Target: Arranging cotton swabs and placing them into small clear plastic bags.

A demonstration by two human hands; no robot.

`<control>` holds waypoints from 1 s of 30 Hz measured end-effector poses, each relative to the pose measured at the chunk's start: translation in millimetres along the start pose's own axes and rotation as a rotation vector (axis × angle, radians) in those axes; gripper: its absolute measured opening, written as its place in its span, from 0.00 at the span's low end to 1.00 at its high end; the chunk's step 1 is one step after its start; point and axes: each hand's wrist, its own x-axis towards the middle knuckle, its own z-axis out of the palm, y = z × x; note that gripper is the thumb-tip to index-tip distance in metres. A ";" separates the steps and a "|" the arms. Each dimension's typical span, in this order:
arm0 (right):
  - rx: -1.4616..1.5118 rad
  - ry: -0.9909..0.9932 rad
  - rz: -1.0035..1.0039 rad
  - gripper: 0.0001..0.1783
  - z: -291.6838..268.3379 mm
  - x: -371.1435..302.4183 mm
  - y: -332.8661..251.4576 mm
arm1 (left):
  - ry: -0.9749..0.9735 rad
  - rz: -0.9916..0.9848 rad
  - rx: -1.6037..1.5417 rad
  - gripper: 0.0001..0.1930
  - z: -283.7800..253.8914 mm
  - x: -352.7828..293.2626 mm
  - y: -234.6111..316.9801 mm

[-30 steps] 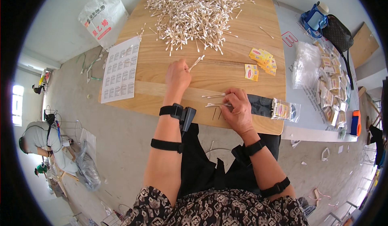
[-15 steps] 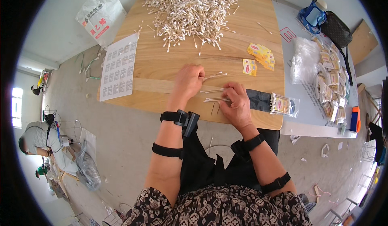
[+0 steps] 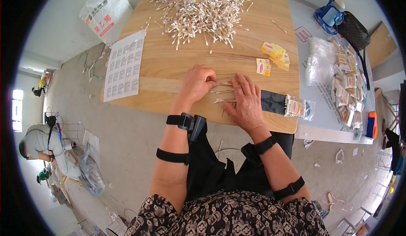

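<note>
From where I stand, I read the wooden worktop (image 3: pixel 165 71) as a dial, with the seated person at six o'clock. The left hand (image 3: pixel 198 81) is close to six, thumb and forefinger pressed together, apparently pinching the end of a swab (image 3: pixel 224 83) that points toward three. Just beside it, toward five, the right hand (image 3: pixel 246 98) lies palm down, fingers stretched and slightly fanned, thumb out toward the near edge. It covers one end of the sorted swabs (image 3: pixel 225 100), which lie in short rows with their cotton tips toward nine. I can't tell how firmly it presses on them.

At four, a dark strip (image 3: pixel 272 101) runs from under that hand to a clear packet (image 3: pixel 296 106) of lined-up swabs with a yellow card inside.

By my judgement, plenty is done: off past three, on the grey worktop (image 3: pixel 302 50), filled packets (image 3: pixel 349 81) make a sizeable pile. Much looks left, though. The big heap of loose swabs (image 3: pixel 203 10) sprawls at twelve, unsorted; a handful of yellow cards (image 3: pixel 277 54) lies at three, out of any packet; and flat clear bags (image 3: pixel 320 62) lie beside the filled packets. The rows near the hands look part-gathered, not yet bagged.
</note>
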 end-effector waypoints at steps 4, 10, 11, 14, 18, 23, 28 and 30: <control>-0.015 0.005 -0.010 0.39 2.6 0.2 -0.8 | 0.032 -0.070 -0.200 0.05 5.5 -2.4 -12.6; 0.168 0.170 -0.026 0.21 -10.4 -5.6 2.9 | 0.157 -0.085 -0.230 0.05 14.2 -3.4 -13.3; 0.196 0.179 -0.034 0.17 -10.8 -4.1 2.2 | 0.197 -0.053 -0.230 0.05 15.9 -4.0 -14.9; 0.245 0.185 -0.036 0.11 -7.6 -3.7 1.7 | 0.254 0.003 -0.205 0.05 19.6 -5.7 -18.2; 0.245 0.189 -0.074 0.08 -7.3 -2.1 -0.1 | 0.291 0.008 -0.203 0.05 22.3 -7.5 -16.9; 0.252 0.155 -0.076 0.08 -8.3 -2.3 -1.3 | 0.307 0.026 -0.178 0.05 23.6 -7.4 -16.6; 0.258 0.155 -0.041 0.07 -8.1 -1.4 -2.0 | 0.316 0.039 -0.140 0.05 23.0 -7.4 -16.2; 0.242 0.138 -0.077 0.07 -8.5 -1.9 -0.6 | 0.317 0.020 -0.155 0.05 24.2 -7.3 -16.0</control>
